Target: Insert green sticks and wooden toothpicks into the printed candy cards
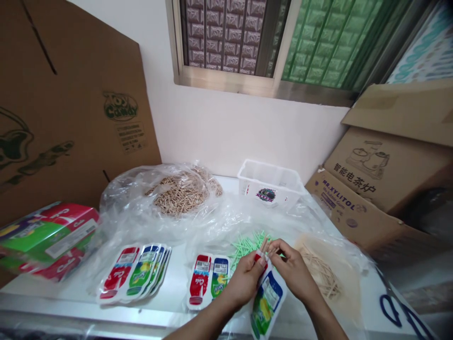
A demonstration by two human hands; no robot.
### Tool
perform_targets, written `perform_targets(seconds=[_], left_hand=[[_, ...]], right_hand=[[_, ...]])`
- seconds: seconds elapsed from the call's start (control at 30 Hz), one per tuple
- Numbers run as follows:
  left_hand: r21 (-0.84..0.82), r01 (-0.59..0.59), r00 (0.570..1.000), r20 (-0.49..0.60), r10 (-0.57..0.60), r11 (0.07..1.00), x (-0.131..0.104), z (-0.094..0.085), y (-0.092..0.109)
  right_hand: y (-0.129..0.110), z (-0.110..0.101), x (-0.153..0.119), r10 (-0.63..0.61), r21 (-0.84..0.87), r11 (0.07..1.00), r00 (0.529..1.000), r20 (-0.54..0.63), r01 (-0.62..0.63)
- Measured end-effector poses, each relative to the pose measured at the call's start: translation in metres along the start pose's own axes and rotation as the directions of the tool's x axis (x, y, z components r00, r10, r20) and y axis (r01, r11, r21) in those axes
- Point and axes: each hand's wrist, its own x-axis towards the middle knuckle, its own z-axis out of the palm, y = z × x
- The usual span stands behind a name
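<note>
My left hand (246,279) is closed around the upper edge of a printed candy packet (267,302), which hangs tilted with its green and blue Sprite-like side showing. Thin brown sticks (264,243) poke up at the top of this packet. The fingers of my right hand (292,267) are pinched at those sticks, and the fingertips partly hide them. Just behind both hands is a heap of light green sticks (247,246). To the left of my left hand lies another packet (200,279) with a red Cola half and a green half.
A stack of packets (136,271) and colourful boxes (58,236) lie left. Behind are a clear bag of brown sticks (180,193) and a white plastic basket (271,182). More sticks (323,276), blue-handled scissors (391,310) and cartons (375,165) are at right.
</note>
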Motion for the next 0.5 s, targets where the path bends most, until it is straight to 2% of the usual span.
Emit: perform_targets(seconds=[0.17,0.33,0.5], left_hand=[[0.069,-0.02,0.999,-0.049,0.023,0.997,0.0006,-0.0018,-0.0033],[0.132,-0.039,0.998,-0.037,0.045,0.99,0.0002,-0.0032,0.0001],[0.042,-0.037,0.999,-0.019,0.038,0.998,-0.0007,-0.0028,-0.0006]], right_hand=[[-0.0037,0.0012,-0.0023,0.039,-0.03,0.999,0.998,-0.045,-0.041],[-0.0072,0.0023,-0.0025,0.046,-0.036,0.998,0.997,-0.069,-0.049],[-0.0075,0.0047,-0.0001,0.043,-0.034,0.998,0.995,-0.09,-0.046]])
